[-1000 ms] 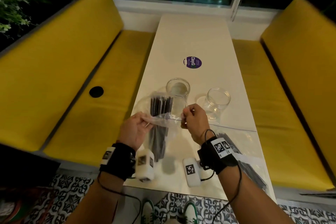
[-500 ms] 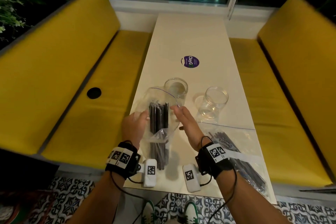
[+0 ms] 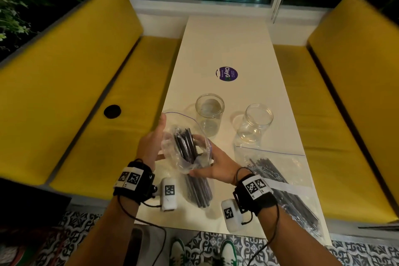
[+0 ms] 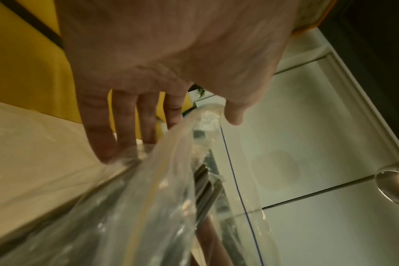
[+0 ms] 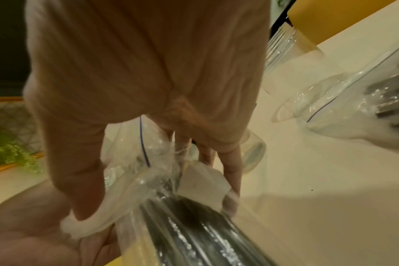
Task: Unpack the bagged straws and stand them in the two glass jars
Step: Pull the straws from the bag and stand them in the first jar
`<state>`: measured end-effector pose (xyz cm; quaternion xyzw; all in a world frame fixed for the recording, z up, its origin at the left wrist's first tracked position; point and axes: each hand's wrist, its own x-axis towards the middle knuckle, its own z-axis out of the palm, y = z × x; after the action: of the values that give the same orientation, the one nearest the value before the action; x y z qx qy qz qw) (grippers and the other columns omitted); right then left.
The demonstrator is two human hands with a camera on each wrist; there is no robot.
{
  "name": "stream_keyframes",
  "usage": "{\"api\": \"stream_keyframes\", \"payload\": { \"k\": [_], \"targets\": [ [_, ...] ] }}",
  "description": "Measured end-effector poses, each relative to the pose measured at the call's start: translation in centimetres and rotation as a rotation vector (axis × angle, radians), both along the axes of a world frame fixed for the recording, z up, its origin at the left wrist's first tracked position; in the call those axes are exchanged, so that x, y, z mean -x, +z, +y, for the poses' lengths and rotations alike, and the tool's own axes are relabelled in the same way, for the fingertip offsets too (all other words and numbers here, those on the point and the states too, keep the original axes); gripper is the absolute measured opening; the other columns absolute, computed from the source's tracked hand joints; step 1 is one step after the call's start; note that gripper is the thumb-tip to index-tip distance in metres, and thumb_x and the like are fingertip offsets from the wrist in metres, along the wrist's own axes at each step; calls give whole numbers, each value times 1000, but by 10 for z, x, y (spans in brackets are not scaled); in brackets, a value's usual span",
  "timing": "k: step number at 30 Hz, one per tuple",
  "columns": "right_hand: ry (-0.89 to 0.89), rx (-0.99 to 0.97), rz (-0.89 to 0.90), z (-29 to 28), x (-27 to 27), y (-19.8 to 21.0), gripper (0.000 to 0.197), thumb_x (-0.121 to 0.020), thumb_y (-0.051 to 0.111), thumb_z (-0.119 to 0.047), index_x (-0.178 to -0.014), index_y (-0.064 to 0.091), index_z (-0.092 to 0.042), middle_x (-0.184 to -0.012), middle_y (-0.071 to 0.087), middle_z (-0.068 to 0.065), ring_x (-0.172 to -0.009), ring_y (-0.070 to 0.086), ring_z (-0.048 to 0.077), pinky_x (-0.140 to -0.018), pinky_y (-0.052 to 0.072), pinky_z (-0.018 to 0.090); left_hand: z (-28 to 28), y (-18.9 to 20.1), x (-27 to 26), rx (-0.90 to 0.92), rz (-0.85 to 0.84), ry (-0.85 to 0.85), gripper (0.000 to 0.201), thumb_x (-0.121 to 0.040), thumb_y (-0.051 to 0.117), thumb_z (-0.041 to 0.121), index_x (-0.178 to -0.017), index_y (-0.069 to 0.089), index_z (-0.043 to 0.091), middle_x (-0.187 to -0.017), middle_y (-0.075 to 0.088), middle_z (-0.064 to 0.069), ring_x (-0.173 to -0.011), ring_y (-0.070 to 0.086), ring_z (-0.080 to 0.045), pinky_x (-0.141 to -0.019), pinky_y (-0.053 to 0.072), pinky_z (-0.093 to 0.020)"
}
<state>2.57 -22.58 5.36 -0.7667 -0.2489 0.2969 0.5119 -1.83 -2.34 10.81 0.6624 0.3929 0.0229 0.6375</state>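
A clear zip bag of black straws stands tilted over the near end of the white table, its mouth open at the top. My right hand grips the bag and the straw bundle at mid-height, thumb on bunched plastic. My left hand lies against the bag's left side with straight fingers. The thumb is at the bag's blue-lined rim. Two empty glass jars stand just beyond: one behind the bag, the other to its right.
A second clear bag of black straws lies flat on the table's near right. A purple round sticker marks the table's middle. Yellow benches flank both sides. The table's near edge is below my wrists.
Both hands pinched the bag's mouth a second ago. They have since slid down its sides; the mouth now gapes open and the right hand has closed round the bundle.
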Motion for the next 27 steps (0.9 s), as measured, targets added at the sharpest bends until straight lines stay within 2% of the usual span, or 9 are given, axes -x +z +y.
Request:
{"api": "stream_keyframes", "payload": {
  "k": [3, 6, 9, 12, 14, 18, 22, 24, 27],
  "targets": [
    [-3, 16, -14, 0, -1, 3, 102, -72, 92, -36, -156, 34, -40, -154, 51, -15, -142, 51, 9, -122, 39, 48, 10, -15, -7, 17, 0, 84, 37, -100, 67, 50, -85, 72, 16, -101, 75, -7, -77, 67, -18, -70, 57, -35],
    [-13, 46, -48, 2, 0, 1, 101, -75, 91, -33, -158, 32, -39, -150, 55, -14, -140, 52, 8, -120, 42, 47, 14, -28, -12, 76, 18, 44, 21, -103, 64, 25, -84, 64, 17, -107, 64, -15, -80, 62, -26, -78, 56, -41],
    [-32, 76, -60, 2, 0, -1, 100, -76, 88, -24, -156, 32, -44, -147, 58, -14, -138, 55, 11, -117, 45, 49, 11, -27, -10, 149, -1, -16, 11, -102, 58, 26, -106, 64, 17, -122, 66, -11, -107, 63, -32, -96, 54, -52],
    [-24, 104, -66, -2, 0, -3, 96, -78, 85, -19, -155, 34, -45, -143, 62, -11, -135, 58, 14, -115, 47, 51, 3, -12, -9, 92, -80, -161, 38, -98, 58, 48, -128, 67, 26, -132, 67, -6, -120, 65, -32, -102, 55, -58],
    [-10, 107, -78, -2, 1, -3, 94, -79, 84, -20, -154, 35, -48, -143, 62, -11, -134, 58, 15, -114, 47, 52, 3, -9, -11, 69, -37, -193, 43, -97, 62, 60, -116, 73, 22, -119, 74, -5, -112, 70, -31, -99, 57, -55],
    [-10, 69, -63, 2, 2, -4, 90, -78, 84, -19, -151, 39, -46, -138, 65, -10, -130, 62, 15, -112, 50, 52, 16, -27, -20, 206, 90, -67, 24, -86, 75, 36, -94, 78, 14, -115, 78, -14, -114, 72, -40, -103, 56, -54],
    [-97, -23, -40, 0, 2, -1, 104, -77, 81, -11, -160, 24, -37, -151, 56, -5, -135, 57, 13, -120, 42, 44, 17, -50, -15, 553, 26, -196, 64, -80, 80, 39, -137, 69, 10, -137, 68, -26, -107, 76, -38, -88, 64, -47],
    [-110, -41, -64, -3, 2, 3, 113, -81, 80, -8, -164, 10, -41, -163, 40, -12, -141, 47, 5, -121, 35, 32, 10, -48, -5, 400, -129, -189, 48, -98, 73, 30, -144, 61, 25, -146, 64, -15, -103, 76, -26, -71, 66, -33],
    [-137, -75, -94, -4, 1, 2, 111, -86, 79, -14, -162, 6, -51, -156, 37, -33, -136, 48, -8, -118, 35, 27, -1, -41, 11, 268, -347, -315, 52, -110, 52, 25, -161, 42, 23, -164, 48, -5, -145, 54, -21, -108, 56, -32]
  ]
}}
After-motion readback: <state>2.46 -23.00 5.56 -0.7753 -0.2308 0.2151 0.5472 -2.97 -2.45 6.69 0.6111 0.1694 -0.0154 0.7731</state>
